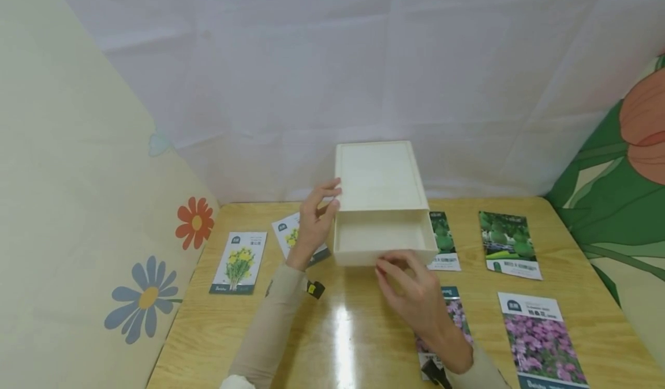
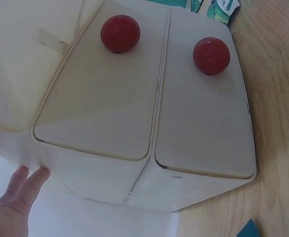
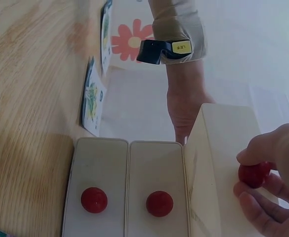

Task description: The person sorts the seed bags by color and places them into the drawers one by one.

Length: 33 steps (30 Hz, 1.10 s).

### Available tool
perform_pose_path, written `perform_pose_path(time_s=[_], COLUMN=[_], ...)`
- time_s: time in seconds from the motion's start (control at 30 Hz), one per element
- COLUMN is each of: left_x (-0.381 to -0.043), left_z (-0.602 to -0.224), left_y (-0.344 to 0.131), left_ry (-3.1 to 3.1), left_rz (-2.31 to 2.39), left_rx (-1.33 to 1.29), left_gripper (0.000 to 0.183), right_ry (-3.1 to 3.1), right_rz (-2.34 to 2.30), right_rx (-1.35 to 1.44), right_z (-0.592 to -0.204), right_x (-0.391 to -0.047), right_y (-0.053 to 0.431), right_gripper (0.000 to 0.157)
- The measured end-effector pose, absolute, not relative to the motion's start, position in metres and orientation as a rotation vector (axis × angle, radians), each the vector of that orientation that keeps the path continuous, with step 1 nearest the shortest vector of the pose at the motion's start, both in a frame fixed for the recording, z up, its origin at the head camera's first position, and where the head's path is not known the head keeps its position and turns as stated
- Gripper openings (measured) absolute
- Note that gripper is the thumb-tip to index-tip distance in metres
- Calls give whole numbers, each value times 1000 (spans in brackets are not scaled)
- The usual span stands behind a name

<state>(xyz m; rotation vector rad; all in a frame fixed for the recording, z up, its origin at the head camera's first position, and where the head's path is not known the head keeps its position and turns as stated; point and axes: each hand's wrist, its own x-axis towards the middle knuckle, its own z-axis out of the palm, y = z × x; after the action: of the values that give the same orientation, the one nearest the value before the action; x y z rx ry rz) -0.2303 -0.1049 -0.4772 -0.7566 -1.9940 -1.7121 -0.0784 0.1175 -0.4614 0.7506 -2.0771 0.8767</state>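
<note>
A small white drawer cabinet (image 1: 381, 172) stands at the back of the wooden table. Its top drawer (image 1: 358, 257) is pulled out, and no object shows in the visible part of its inside. My right hand (image 1: 415, 291) pinches that drawer's red round knob (image 3: 253, 174) between thumb and fingers. My left hand (image 1: 317, 219) rests its fingers against the cabinet's left side, near the top. In the left wrist view, the two lower drawers (image 2: 97, 98) are closed, each with a red knob (image 2: 211, 56).
Seed packets lie on both sides: a yellow-flower packet (image 1: 239, 262), another partly behind my left arm (image 1: 288, 233), green-gourd packets (image 1: 510, 243) and pink-flower packets (image 1: 542, 337) at the right. A white cloth (image 1: 291, 89) hangs behind; flower-patterned panels flank the table (image 1: 322, 348).
</note>
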Motion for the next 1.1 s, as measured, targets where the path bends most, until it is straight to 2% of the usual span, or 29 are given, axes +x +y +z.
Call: perform_pose_path(time_s=[0.73,0.97,1.1], left_x=[-222,-209,-209], left_z=[-466,-445,-445], left_y=[-101,-99,-99], left_ry=[-1975,-1954,-1956], left_rz=[-1703,-1725,-1733], left_rx=[-737,-763,-766], left_gripper=[22,22,22], right_ry=[-2077,-2064,-2062], right_rz=[863,859,871], right_rx=[790,786,776], right_z=[-462,-462,-462], right_x=[-56,-52,-49], right_y=[120,120,120], right_gripper=[16,32,33])
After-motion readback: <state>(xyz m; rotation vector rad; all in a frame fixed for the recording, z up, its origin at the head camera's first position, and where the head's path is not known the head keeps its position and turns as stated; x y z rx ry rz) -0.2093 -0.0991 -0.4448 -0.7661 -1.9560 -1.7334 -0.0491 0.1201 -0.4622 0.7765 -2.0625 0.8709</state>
